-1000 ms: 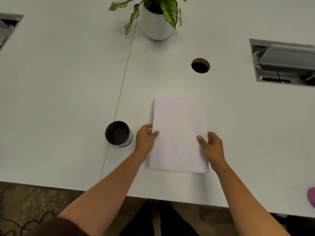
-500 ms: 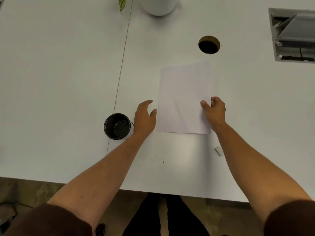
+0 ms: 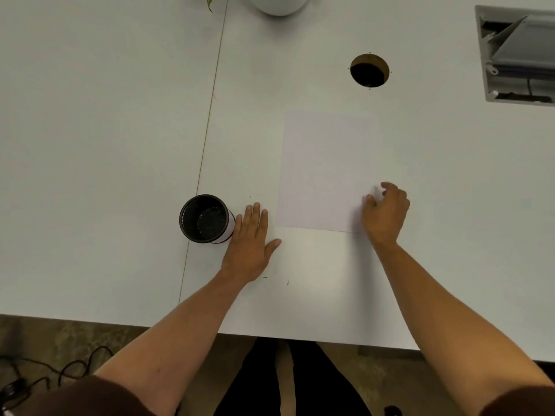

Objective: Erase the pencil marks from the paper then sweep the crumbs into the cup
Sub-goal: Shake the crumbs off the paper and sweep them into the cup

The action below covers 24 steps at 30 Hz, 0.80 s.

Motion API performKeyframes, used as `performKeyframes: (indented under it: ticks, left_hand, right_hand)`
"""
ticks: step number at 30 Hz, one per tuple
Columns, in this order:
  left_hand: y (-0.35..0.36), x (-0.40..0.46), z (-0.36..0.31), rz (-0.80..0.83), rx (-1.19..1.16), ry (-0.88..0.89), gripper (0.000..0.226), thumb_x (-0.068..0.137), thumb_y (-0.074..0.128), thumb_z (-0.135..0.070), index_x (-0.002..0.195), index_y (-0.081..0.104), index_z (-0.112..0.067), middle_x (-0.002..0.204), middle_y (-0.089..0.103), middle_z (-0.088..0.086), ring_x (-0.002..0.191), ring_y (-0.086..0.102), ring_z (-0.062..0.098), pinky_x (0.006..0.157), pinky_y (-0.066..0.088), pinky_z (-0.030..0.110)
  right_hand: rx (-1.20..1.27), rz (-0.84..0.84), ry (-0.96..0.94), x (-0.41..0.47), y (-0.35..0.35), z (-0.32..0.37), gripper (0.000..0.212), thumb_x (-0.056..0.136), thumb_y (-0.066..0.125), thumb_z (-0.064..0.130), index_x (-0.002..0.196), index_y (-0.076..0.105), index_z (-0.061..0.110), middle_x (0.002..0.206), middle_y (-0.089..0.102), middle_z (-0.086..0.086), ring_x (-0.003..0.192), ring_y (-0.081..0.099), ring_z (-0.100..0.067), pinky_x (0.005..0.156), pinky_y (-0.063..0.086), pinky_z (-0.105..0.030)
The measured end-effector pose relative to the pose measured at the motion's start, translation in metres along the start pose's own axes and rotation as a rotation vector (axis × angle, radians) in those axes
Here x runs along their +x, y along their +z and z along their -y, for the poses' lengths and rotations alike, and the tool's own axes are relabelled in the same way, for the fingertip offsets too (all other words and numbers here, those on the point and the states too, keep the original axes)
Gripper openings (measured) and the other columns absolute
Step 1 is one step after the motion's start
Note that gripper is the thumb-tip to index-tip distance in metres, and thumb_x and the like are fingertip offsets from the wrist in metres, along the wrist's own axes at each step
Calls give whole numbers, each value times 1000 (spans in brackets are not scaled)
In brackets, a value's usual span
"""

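Paper (image 3: 327,172) under loosely curled right hand (image 3: 386,214); left hand (image 3: 250,243) flat beside cup (image 3: 205,219).

We take this for an office, seen at a long white desk (image 3: 90,115) made of two tops joined along a thin seam (image 3: 210,121). Right of that seam we see a round cable hole (image 3: 369,70) cut through the top, and further right a grey flip-up cable box (image 3: 519,55) sunk into the surface. Beyond the seam's far end stands a white plant pot (image 3: 279,4). Left of the seam's near end, dark cables (image 3: 60,370) trail over the floor.
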<state>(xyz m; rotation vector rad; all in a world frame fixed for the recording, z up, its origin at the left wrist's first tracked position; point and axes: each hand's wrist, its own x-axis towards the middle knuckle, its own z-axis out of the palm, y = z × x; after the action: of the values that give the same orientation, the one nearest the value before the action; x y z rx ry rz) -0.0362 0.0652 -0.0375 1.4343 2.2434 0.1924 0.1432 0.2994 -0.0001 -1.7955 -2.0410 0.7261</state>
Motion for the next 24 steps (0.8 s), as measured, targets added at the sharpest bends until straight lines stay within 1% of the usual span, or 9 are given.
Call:
performKeyframes:
  ticks: [3,7,9,11,14,16,18,20,24]
  left_hand:
    - [6,-10,6,-1,3,39,86,100,-1,-69,156,-1,-4,166,-6,13,155,-11,23,124,-16,35]
    - [10,-26,8,10,3,80,82,103,7,-66,158,2,-5,167,-1,15,154,-12,21,124,-13,36]
    - [13,-35,9,11,12,101,80,105,12,-64,159,4,-6,168,3,15,155,-12,22,124,-10,37]
    - [16,-45,11,28,14,115,80,105,13,-64,160,5,-6,168,3,14,155,-14,20,125,-9,38]
    - [20,-57,11,35,25,131,80,105,11,-65,160,6,-7,168,1,11,155,-15,17,124,-10,37]
    - [22,-64,10,31,21,134,81,104,10,-66,160,4,-8,168,-2,9,154,-17,15,124,-13,34]
    - [24,-69,9,23,4,140,81,102,7,-68,159,3,-9,168,-5,7,153,-20,14,123,-16,32]
    - [23,-73,8,10,-39,148,81,101,3,-69,158,1,-12,167,-7,5,151,-24,9,122,-19,27]
    - [16,-80,7,-109,-114,169,70,108,15,-56,158,11,-8,166,9,8,153,-18,4,122,-14,24]
  right_hand:
    - [-75,23,-70,-39,-16,-21,34,90,60,22,121,55,7,122,53,-17,113,46,-37,94,38,-43]
    - [-294,103,-199,-98,-33,-47,37,91,58,32,120,56,9,120,56,-16,109,49,-36,87,42,-46]
    - [-404,102,-198,-118,-38,-60,41,89,60,33,122,55,10,123,56,-15,110,49,-35,86,43,-47]
    - [-443,121,-147,-129,-40,-68,43,88,62,27,126,52,10,129,52,-17,112,48,-37,88,44,-49]
    - [-302,173,-95,-131,-39,-73,39,90,56,8,129,50,9,134,45,-18,115,46,-37,90,45,-47]
    - [-213,157,-96,-126,-39,-72,33,92,51,1,124,54,7,129,46,-19,112,49,-36,87,44,-39]
    - [-167,136,-100,-118,-39,-70,29,93,49,1,120,58,6,125,49,-18,108,53,-34,85,42,-33]
    - [-139,137,-134,-111,-38,-63,28,93,49,1,118,60,8,124,50,-16,105,55,-32,86,42,-32]
    - [-107,113,-228,-96,-29,-40,29,92,50,0,116,61,10,121,51,-14,101,56,-30,83,47,-35]
